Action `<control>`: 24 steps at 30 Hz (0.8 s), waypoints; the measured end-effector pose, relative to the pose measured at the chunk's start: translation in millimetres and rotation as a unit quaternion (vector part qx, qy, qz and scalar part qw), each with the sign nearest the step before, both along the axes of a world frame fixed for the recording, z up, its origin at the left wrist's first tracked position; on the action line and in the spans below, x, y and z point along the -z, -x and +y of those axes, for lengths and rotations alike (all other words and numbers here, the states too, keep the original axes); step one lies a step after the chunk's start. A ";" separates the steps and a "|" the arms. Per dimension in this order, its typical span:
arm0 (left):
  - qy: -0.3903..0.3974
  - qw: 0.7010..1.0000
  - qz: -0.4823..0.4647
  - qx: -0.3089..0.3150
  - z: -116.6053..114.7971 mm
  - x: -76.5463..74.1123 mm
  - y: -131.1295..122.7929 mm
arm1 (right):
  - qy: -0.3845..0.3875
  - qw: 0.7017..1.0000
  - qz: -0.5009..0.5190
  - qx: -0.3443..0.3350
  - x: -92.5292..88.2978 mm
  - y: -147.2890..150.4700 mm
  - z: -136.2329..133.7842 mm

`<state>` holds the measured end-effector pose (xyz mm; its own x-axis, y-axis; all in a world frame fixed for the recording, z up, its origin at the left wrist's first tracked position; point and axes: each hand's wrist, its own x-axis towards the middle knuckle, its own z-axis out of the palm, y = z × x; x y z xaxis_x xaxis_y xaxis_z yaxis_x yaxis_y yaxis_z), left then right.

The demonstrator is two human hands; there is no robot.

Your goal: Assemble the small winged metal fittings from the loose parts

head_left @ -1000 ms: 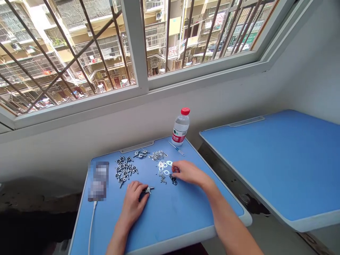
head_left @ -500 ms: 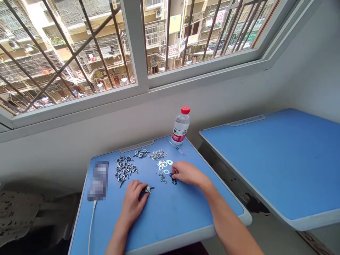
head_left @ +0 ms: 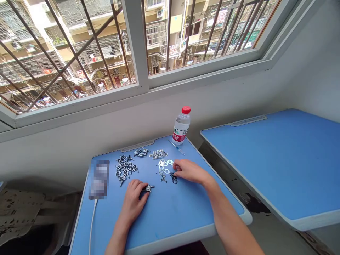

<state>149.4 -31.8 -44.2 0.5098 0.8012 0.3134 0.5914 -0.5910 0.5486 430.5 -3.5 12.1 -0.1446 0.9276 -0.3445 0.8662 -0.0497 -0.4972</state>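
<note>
Metal fitting [head_left: 149,188] sits below the centre of the frame on the blue tabletop [head_left: 164,219], between the thumb and forefinger of the left hand [head_left: 135,197]; that grip is nearly closed, pinching the piece from two sides. A little farther off, right of centre, the right hand [head_left: 190,170] has its fingers curled and tips close together at the black rings [head_left: 174,180]; whether that grip has hold of one I cannot tell. Hardly anything has changed over the last second: both hands stand almost where they were, which suggests the fingering of the rings is unfinished. Beside the rings lie small screws [head_left: 163,177] and, just beyond, flat gaskets [head_left: 166,171]. Left of centre spreads a cluster of similar fittings [head_left: 124,167], with a pixelated slab [head_left: 99,179] near the left edge. Farther back come a smaller group of fittings [head_left: 142,152], some ring-ended pieces [head_left: 158,154] and a slim screwdriver [head_left: 177,147]. Past it stands a red-capped bottle [head_left: 181,129]; its label shows a green-and-dark mark and pale characters on a red band, too small to read surely. Behind everything, a barred window [head_left: 143,83] fills the upper frame.
</note>
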 end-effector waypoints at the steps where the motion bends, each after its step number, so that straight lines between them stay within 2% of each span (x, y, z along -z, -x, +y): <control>1: 0.001 1.000 0.001 -0.001 0.0 0.1 0.0 | 0.001 1.000 0.000 0.001 -0.2 0.0 0.1; 18: -0.008 1.000 -0.003 0.000 0.8 -0.1 0.3 | 0.007 1.000 0.001 -0.002 5.3 1.9 1.9; 24: -0.001 1.000 -0.010 0.003 0.4 -0.3 0.4 | -0.015 0.999 0.040 0.003 5.4 -5.9 2.6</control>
<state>149.1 -31.4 -44.0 0.5082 0.7975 0.3250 0.5776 -0.5956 0.5583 436.4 -0.9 6.7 -0.1652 0.9384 -0.3035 0.8238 -0.0379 -0.5656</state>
